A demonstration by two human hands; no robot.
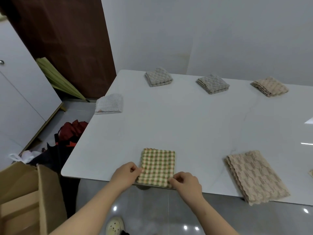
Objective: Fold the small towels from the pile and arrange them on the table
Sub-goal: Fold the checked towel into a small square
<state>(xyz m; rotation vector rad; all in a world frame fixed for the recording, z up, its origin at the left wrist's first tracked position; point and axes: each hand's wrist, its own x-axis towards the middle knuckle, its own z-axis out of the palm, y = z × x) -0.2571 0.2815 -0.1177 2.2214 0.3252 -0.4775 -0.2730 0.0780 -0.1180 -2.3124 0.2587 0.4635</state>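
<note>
The green checked towel (158,167) lay flat in the lower middle of the frame, at the near edge of the white table (186,124); its long axis ran up the frame, away from the person, with the short near edge hanging slightly over the table edge; the left hand (126,175) pinched the cloth at its lower left, fingers curled in on the side edge; the right hand (186,184) pinched the lower right corner the same way, though how much cloth sat under each thumb was hard to make out; both hands were about equally near, one on each side of the short edge, so the coming fold probably meant carrying that edge straight up the frame onto the far one; a beige towel (255,177) lay at lower right, well apart; three folded towels (212,83) sat in a row along the top of the table, and a white towel (109,103) at its left edge; a cardboard box (25,192) stood at lower left
</note>
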